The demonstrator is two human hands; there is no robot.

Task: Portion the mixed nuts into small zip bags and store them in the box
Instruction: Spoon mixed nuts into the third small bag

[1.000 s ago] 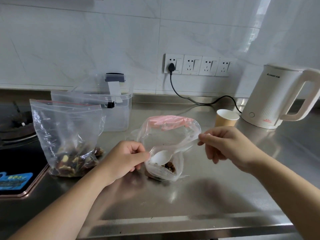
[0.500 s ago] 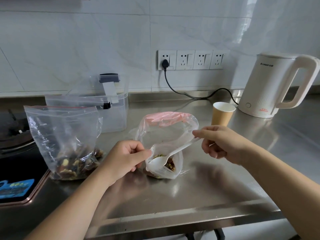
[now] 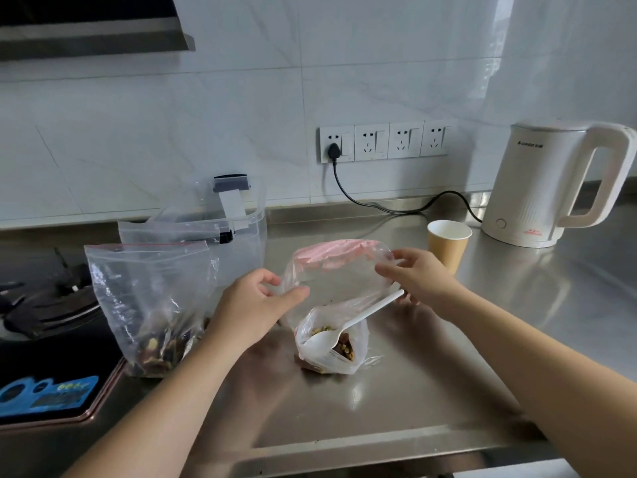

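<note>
Spoon (image 3: pixel 348 324) slants handle-up-right inside small bag (image 3: pixel 331 350).

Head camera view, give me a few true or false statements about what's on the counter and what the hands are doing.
1. A white plastic spoon rests in the small bag of nuts. True.
2. The paper cup lies tipped over. False: it stands upright.
3. Both the left hand and the right hand touch the bag's upper edge. True.
4. The kettle is black. False: it is white.
5. The large zip bag stands left of the small bag. True.
</note>
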